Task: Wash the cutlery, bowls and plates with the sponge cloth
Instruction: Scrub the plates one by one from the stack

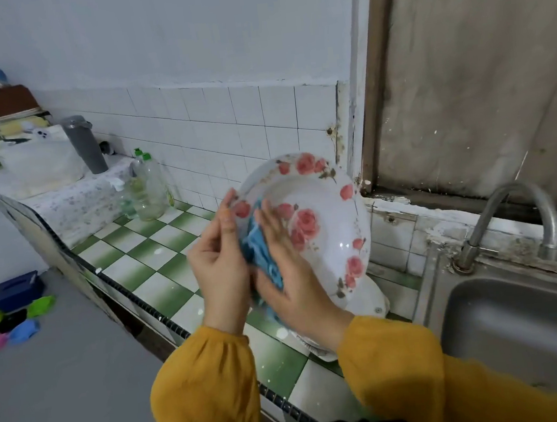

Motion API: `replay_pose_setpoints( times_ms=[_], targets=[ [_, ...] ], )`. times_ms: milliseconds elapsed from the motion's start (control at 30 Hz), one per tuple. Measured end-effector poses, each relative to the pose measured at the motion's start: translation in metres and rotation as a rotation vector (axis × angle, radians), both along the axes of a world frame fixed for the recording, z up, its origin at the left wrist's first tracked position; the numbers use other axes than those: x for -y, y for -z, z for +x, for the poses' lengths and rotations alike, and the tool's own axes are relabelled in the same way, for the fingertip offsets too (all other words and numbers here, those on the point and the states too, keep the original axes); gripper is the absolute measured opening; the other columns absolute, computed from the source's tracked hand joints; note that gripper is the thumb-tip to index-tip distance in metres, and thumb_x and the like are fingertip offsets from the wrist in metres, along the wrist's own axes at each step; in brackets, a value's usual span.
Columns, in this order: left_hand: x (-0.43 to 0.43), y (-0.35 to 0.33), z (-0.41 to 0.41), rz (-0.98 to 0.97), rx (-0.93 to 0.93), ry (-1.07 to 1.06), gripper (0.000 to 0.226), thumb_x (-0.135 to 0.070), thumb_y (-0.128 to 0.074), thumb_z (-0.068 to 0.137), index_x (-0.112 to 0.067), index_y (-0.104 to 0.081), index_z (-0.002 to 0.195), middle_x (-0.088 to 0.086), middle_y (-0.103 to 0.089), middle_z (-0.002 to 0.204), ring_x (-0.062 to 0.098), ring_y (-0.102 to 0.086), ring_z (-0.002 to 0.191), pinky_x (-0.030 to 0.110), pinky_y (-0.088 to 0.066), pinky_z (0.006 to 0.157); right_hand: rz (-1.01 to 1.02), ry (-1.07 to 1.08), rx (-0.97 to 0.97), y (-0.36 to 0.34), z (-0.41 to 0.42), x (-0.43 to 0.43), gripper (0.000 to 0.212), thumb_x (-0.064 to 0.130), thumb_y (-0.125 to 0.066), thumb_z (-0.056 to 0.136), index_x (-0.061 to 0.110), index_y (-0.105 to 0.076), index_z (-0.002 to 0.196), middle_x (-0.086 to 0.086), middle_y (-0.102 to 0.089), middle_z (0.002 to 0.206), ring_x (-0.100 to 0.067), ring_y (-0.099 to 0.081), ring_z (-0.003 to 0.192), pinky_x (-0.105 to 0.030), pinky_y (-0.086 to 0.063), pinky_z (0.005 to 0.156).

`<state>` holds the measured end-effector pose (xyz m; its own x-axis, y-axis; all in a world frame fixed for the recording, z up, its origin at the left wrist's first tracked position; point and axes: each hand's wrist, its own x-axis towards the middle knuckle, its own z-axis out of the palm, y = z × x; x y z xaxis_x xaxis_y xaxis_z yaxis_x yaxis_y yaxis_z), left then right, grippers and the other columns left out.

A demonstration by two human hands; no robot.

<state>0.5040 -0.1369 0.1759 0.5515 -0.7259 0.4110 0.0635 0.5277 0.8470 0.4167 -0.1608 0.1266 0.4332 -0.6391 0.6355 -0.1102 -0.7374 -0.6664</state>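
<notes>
Head view: we note a plate (315,186) held up in the air above the counter (151,258), tilted on edge with its hollow face turned toward the camera. It is white and fairly deep, with a broad rim. Pink roses with dull green-brown leaves are printed in clusters round the rim and in one larger cluster in the middle. The glaze shows small bright glints.

A blue sponge cloth (260,250) lies bunched against the left part of the plate's inner face. The right hand (291,278) lies over it, fingers (273,225) straight and close together, pressing the cloth flat to the plate. The left hand (219,265) grips the plate at its left rim, with one digit (229,212) laid up along the edge. We cannot tell how its other fingers lie behind the plate. Both arms wear mustard-yellow sleeves (203,390).

Just below the plate more white dishes (369,299) rest on the counter, partly hidden by the right wrist. The counter is tiled in a green and white check with a dark edge strip.

To the right is a steel sink (508,320) with a curved tap (517,206) at its back rim. Far along the counter to the left stand clear bottles (150,186) with green caps. Beyond them a grey flask (84,145) stands on a raised ledge covered with a patterned sheet. White wall tiles run behind the counter.
</notes>
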Motion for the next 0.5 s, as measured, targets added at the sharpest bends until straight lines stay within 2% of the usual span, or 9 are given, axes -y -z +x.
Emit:
replay_pose_setpoints(
  times_ms=[67, 133, 200, 233, 300, 367, 400, 467, 500],
  targets=[
    [-0.001, -0.005, 0.014, -0.033, 0.040, -0.055, 0.034, -0.019, -0.049, 0.098, -0.001, -0.061, 0.125, -0.023, -0.072, 0.100, 0.000, -0.068, 0.093, 0.017, -0.056, 0.075, -0.075, 0.021, -0.169, 0.022, -0.017, 0.002, 0.067, 0.030, -0.045, 0.100, 0.029, -0.004, 0.153, 0.023, 0.005, 0.160, -0.001, 0.007, 0.148, -0.030, -0.003, 0.122],
    [-0.003, -0.008, 0.025, -0.061, 0.052, -0.088, 0.042, -0.022, -0.051, 0.095, 0.005, -0.058, 0.127, -0.026, -0.070, 0.104, 0.000, -0.066, 0.101, 0.020, -0.056, 0.083, -0.122, 0.176, -0.272, 0.038, -0.038, 0.019, 0.065, 0.039, -0.037, 0.100, 0.030, -0.001, 0.153, 0.031, 0.016, 0.155, -0.001, 0.016, 0.146, -0.043, -0.001, 0.122],
    [-0.004, -0.007, 0.030, -0.067, 0.036, -0.095, 0.034, -0.021, -0.052, 0.095, -0.001, -0.064, 0.120, -0.027, -0.068, 0.108, 0.003, -0.061, 0.115, 0.022, -0.052, 0.092, 0.006, 0.348, -0.174, 0.039, -0.054, 0.040, 0.068, 0.034, -0.040, 0.101, 0.032, 0.004, 0.152, 0.037, 0.025, 0.150, -0.010, 0.023, 0.145, -0.054, 0.000, 0.120],
    [-0.005, -0.007, 0.029, -0.065, 0.038, -0.086, 0.025, -0.018, -0.052, 0.097, -0.009, -0.068, 0.113, -0.026, -0.068, 0.110, 0.006, -0.059, 0.118, 0.024, -0.051, 0.094, 0.075, 0.426, -0.081, 0.034, -0.059, 0.052, 0.070, 0.030, -0.043, 0.102, 0.032, 0.005, 0.152, 0.038, 0.028, 0.148, -0.014, 0.024, 0.145, -0.053, 0.002, 0.120],
    [-0.008, -0.005, 0.019, -0.065, 0.056, -0.047, 0.022, -0.015, -0.051, 0.098, -0.022, -0.071, 0.099, -0.022, -0.067, 0.115, 0.007, -0.060, 0.118, 0.024, -0.052, 0.093, 0.092, 0.558, 0.085, 0.015, -0.061, 0.072, 0.071, 0.027, -0.046, 0.102, 0.024, 0.003, 0.153, 0.024, 0.024, 0.155, -0.021, 0.023, 0.147, -0.035, 0.006, 0.120],
    [-0.011, -0.003, 0.005, -0.054, 0.060, 0.021, 0.021, -0.018, -0.052, 0.095, -0.025, -0.072, 0.096, -0.018, -0.066, 0.117, 0.005, -0.063, 0.112, 0.020, -0.054, 0.085, 0.019, 0.609, 0.179, -0.012, -0.056, 0.083, 0.070, 0.027, -0.045, 0.102, 0.015, -0.001, 0.154, 0.006, 0.014, 0.160, -0.023, 0.023, 0.146, -0.020, 0.012, 0.117],
    [-0.012, -0.002, -0.002, -0.048, 0.065, 0.040, 0.020, -0.021, -0.053, 0.093, -0.025, -0.072, 0.095, -0.016, -0.067, 0.116, 0.006, -0.065, 0.109, 0.019, -0.055, 0.081, 0.001, 0.612, 0.205, -0.022, -0.049, 0.084, 0.070, 0.028, -0.044, 0.102, 0.014, 0.000, 0.154, 0.001, 0.012, 0.161, -0.021, 0.024, 0.145, -0.020, 0.013, 0.117],
    [-0.011, 0.000, -0.013, -0.039, 0.092, 0.031, 0.020, -0.020, -0.052, 0.092, -0.019, -0.072, 0.098, -0.019, -0.068, 0.112, 0.011, -0.066, 0.105, 0.025, -0.057, 0.074, 0.005, 0.546, 0.222, -0.036, -0.029, 0.071, 0.067, 0.031, -0.040, 0.102, 0.017, 0.004, 0.152, -0.005, 0.012, 0.162, -0.016, 0.025, 0.143, -0.030, 0.011, 0.119],
    [-0.009, 0.000, -0.017, -0.038, 0.110, 0.021, 0.020, -0.018, -0.052, 0.093, -0.017, -0.071, 0.101, -0.019, -0.068, 0.111, 0.012, -0.066, 0.105, 0.028, -0.057, 0.076, -0.013, 0.474, 0.213, -0.036, -0.018, 0.060, 0.066, 0.031, -0.037, 0.102, 0.017, 0.005, 0.151, -0.007, 0.012, 0.162, -0.017, 0.025, 0.144, -0.034, 0.010, 0.120]
  ],
)
